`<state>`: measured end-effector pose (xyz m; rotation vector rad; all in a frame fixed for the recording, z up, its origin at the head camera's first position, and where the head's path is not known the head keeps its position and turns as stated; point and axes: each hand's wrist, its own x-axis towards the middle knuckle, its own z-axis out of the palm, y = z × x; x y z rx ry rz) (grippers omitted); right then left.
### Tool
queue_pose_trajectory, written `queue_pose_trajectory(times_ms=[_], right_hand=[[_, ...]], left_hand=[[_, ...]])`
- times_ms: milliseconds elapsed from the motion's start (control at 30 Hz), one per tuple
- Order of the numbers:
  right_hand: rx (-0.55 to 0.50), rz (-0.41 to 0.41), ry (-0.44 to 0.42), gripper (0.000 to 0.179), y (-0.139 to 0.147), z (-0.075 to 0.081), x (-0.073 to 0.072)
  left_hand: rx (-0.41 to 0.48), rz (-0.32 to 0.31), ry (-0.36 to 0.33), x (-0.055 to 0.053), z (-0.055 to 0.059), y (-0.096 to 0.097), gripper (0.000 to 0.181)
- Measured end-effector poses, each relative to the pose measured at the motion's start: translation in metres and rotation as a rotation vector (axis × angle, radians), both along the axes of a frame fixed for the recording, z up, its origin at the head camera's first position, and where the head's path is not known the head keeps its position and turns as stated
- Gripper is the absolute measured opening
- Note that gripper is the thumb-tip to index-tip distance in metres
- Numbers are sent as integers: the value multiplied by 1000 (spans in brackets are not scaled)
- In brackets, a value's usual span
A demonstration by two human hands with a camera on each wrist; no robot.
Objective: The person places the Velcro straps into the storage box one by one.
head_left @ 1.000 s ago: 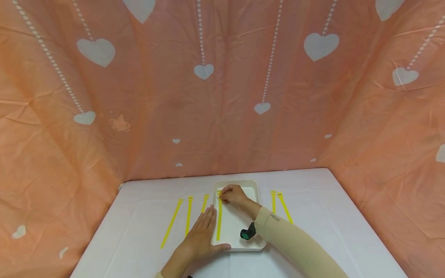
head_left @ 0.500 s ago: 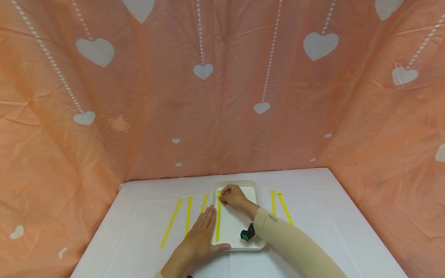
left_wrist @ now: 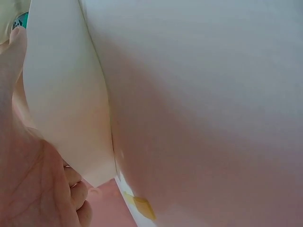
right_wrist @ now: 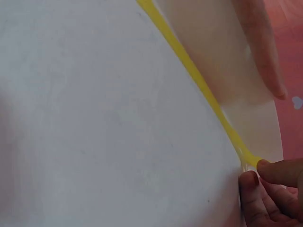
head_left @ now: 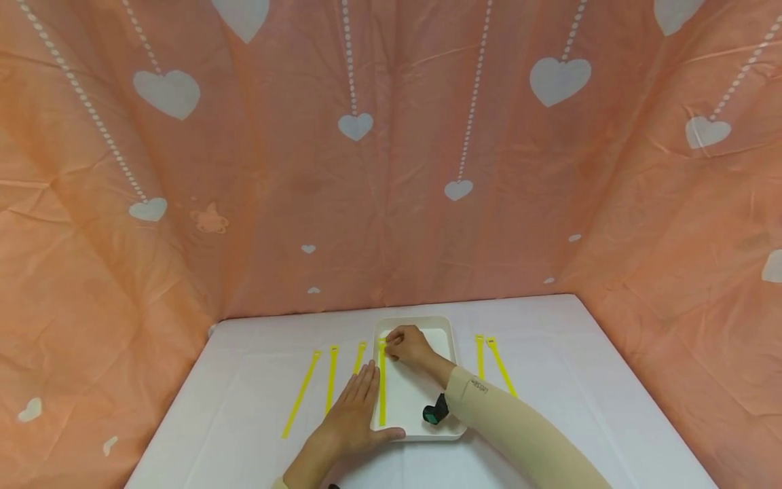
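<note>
In the head view a white rectangular tray stands on the table. A yellow slotted-head strap like a cable tie lies lengthwise along its left inner side. My right hand pinches this tie near its head, at the tray's far left corner; the right wrist view shows thumb and fingertip on the yellow cable tie, its end bending up at the wall. My left hand rests against the tray's left side, fingers straight, thumb spread along the front rim. In the left wrist view the thumb touches the tray wall.
Left of the tray lie three more yellow ties, the nearest partly behind my left hand. Two yellow ties lie on the right, partly behind the right sleeve. A pink curtain with white hearts surrounds the white table.
The held cable tie has shifted slightly left, closer to the tray's left wall, with my right hand moving slightly along. My left hand has stayed in place.
</note>
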<state>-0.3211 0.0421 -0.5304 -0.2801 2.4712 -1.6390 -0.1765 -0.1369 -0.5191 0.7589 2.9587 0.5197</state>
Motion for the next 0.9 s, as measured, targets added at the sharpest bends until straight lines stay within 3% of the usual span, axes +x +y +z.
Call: queue_pose_trajectory(times_ms=[267, 533, 900], right_hand=[[10, 16, 14, 14, 4, 12, 3], [-4, 55, 34, 15, 15, 23, 5], [8, 95, 122, 18, 46, 39, 21]], left_hand=[[-54, 18, -20, 1, 6, 0, 122], [-21, 16, -27, 0, 4, -1, 122], [11, 10, -45, -2, 1, -1, 125]])
